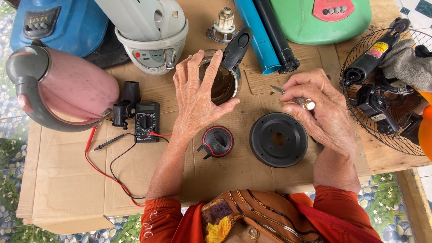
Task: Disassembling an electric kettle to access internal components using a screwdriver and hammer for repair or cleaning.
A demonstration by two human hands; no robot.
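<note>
Left hand grips the steel kettle body; right hand holds a screwdriver in closed grip

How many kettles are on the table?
2 that I can tell. A pink kettle lies on its side at the left. A small steel kettle sits mid-table under the left hand. Other appliance bodies along the top edge might be kettles too.

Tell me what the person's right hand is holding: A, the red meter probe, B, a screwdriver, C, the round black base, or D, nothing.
B: the right hand grips a screwdriver with a clear handle, its tip pointing toward the metal kettle that the left hand steadies; the round black base lies untouched on the cardboard.
</note>
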